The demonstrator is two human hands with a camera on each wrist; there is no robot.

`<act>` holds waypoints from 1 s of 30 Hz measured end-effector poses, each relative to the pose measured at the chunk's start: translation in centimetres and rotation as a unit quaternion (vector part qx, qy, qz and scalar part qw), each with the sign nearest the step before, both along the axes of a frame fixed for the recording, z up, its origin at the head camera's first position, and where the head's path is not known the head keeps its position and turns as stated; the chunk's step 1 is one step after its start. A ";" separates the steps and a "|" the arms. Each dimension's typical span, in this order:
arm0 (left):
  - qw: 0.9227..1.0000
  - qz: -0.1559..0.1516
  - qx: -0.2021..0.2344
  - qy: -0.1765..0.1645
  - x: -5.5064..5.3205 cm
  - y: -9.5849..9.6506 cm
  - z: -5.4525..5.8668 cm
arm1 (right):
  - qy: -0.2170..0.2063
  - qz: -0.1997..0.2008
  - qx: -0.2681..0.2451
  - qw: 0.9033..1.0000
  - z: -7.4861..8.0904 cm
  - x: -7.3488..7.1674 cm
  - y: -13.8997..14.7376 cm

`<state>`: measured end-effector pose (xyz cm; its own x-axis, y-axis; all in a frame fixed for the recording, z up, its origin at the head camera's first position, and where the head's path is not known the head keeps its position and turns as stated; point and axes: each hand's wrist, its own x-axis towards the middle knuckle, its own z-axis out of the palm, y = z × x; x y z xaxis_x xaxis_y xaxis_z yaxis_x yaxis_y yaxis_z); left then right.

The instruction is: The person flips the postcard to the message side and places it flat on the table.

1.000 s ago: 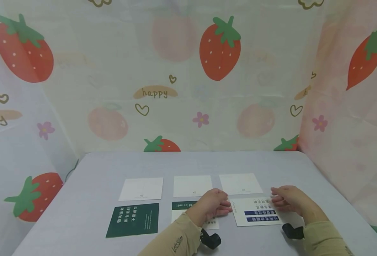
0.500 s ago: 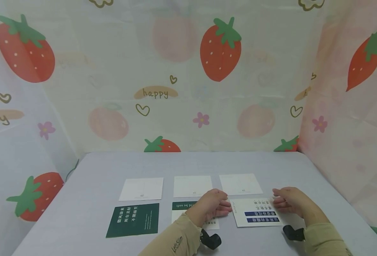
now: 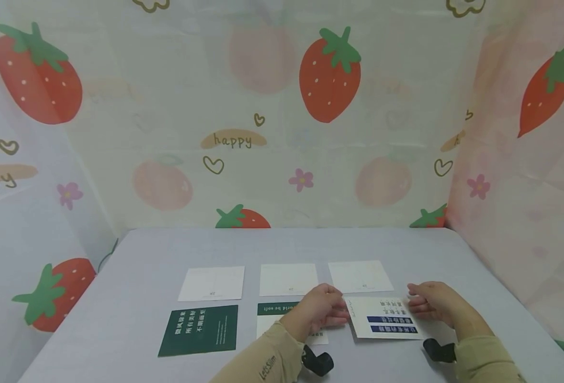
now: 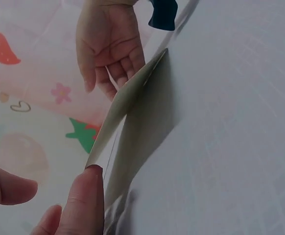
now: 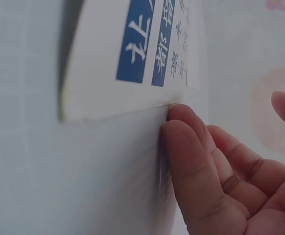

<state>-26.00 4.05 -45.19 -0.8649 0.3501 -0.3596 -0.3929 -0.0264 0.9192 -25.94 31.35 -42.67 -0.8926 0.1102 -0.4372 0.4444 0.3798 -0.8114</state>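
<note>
A white card with dark-blue bands (image 3: 382, 316) lies between the two hands at the front right. Its near part is raised, and a shadow falls beneath it in the left wrist view. My left hand (image 3: 317, 309) touches the card's left edge with a fingertip, thumb held apart. At the right edge, my right hand (image 3: 435, 304) has fingertips (image 5: 179, 142) against the card, with its thumb clear of it. Partly hidden behind the left forearm is a green-and-white card (image 3: 270, 308).
Farther left lies a dark-green card (image 3: 200, 330) with white print. Behind stands a row of white cards, left (image 3: 212, 282), middle (image 3: 287, 277) and right (image 3: 358, 275). A strawberry-print curtain (image 3: 282, 133) closes off the back and sides of the table (image 3: 119, 298).
The blue-banded card's near edge has come up slightly off the table, with a shadow now under it. My left hand has shifted a little to the right; the right hand barely moved.
</note>
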 end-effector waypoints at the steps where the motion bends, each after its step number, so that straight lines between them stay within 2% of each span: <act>1: 1.000 -0.001 -0.001 0.002 0.0 0.1 0.0 | 0.000 0.000 0.000 1.000 0.0 0.0 0.0; 10: 1.000 0.002 0.012 0.004 -0.1 0.8 -0.3 | 0.001 -0.002 -0.010 1.000 -0.4 -0.2 0.2; 20: 0.999 -0.005 -0.029 0.019 -0.2 1.3 -0.4 | -0.007 -0.007 -0.003 1.000 -0.6 -0.2 0.1; 30: 0.999 -0.014 -0.028 0.026 -0.2 1.4 -0.5 | 0.002 0.004 -0.016 1.000 -0.7 -0.2 0.2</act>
<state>-26.23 5.44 -45.64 -0.8729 0.3551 -0.3344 -0.3443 0.0371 0.9381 -26.09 31.53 -43.36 -0.8954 0.0899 -0.4362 0.4377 0.3574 -0.8250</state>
